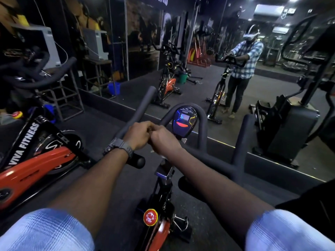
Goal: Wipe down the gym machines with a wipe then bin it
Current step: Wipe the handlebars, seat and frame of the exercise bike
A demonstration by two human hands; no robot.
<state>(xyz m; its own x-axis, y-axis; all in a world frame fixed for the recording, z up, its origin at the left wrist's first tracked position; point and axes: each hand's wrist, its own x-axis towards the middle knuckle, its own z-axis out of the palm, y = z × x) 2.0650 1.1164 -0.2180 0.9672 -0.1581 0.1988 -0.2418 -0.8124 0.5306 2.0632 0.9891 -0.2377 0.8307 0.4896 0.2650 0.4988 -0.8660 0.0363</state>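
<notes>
Left hand (139, 135) and right hand (164, 140), fingers curled together, meet over the black padded spin-bike handlebar (204, 124); wipe hidden, presumably limp, light: pinch bunched.

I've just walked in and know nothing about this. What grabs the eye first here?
Two bare hands, the left hand and the right hand, meet at centre over the black padded handlebar of an exercise bike. Behind them glows its small oval console screen. Low down sits a round red stop knob.
</notes>
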